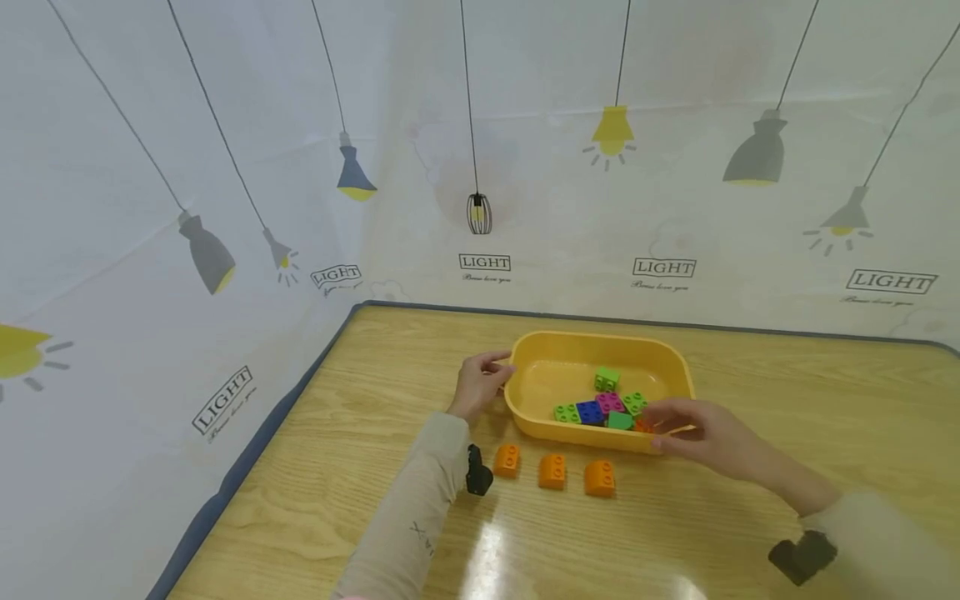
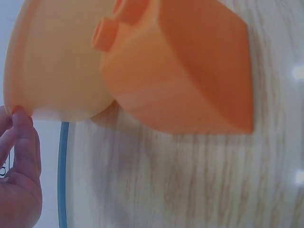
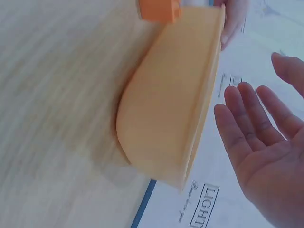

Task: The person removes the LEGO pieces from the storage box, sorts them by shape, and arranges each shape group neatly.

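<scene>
A yellow plastic bin (image 1: 555, 358) sits on the table with several building blocks inside. My left hand (image 1: 478, 385) holds its left rim, thumb and fingers at the edge; the left wrist view shows the fingertips against the bin wall (image 2: 57, 61). Over the front right corner is my right hand (image 1: 708, 437), fingers spread and nothing held; in the right wrist view its palm (image 3: 266, 152) faces the camera beside the bin. Three orange curved-top blocks stand in a row before the bin: left (image 1: 507, 460), middle (image 1: 552, 472) and right (image 1: 600, 478).
Inside the bin lie a lime block (image 1: 607, 380), a blue one (image 1: 590, 412), a magenta one (image 1: 610, 403) and a green one (image 1: 620, 421), among others. White sheeting (image 1: 555, 183) printed with lamps stands behind and left of the wooden table (image 1: 337, 467).
</scene>
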`<state>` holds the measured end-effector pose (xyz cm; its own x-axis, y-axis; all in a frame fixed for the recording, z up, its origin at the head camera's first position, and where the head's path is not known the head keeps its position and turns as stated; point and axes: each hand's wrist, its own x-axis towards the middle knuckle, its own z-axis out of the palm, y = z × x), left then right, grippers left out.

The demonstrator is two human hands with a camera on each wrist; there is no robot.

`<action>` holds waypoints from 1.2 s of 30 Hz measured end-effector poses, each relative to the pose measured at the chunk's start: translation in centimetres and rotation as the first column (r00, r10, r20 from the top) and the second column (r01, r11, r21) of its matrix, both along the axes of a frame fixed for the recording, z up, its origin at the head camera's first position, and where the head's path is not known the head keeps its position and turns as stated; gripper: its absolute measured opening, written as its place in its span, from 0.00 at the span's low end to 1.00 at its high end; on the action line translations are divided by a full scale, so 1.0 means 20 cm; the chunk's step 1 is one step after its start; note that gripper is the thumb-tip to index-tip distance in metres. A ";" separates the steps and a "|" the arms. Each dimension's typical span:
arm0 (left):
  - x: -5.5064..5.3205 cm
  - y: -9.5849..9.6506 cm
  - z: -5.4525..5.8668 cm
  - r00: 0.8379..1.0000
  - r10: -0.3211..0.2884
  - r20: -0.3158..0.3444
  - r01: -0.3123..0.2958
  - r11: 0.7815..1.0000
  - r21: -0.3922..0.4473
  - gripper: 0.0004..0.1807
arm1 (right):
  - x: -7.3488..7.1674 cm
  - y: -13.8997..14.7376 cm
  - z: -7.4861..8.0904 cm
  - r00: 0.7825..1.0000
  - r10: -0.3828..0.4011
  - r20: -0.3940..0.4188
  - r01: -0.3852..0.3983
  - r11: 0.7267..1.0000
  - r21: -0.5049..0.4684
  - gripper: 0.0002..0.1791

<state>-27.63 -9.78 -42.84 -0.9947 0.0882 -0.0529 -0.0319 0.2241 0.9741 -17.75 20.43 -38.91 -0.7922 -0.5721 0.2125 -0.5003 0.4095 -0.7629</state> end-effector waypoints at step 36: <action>0.00 -0.01 0.00 1.000 -0.020 -0.016 0.020 1.000 -0.006 0.19 | -0.28 -0.05 -0.07 0.999 0.002 0.052 -0.017 0.956 0.294 0.16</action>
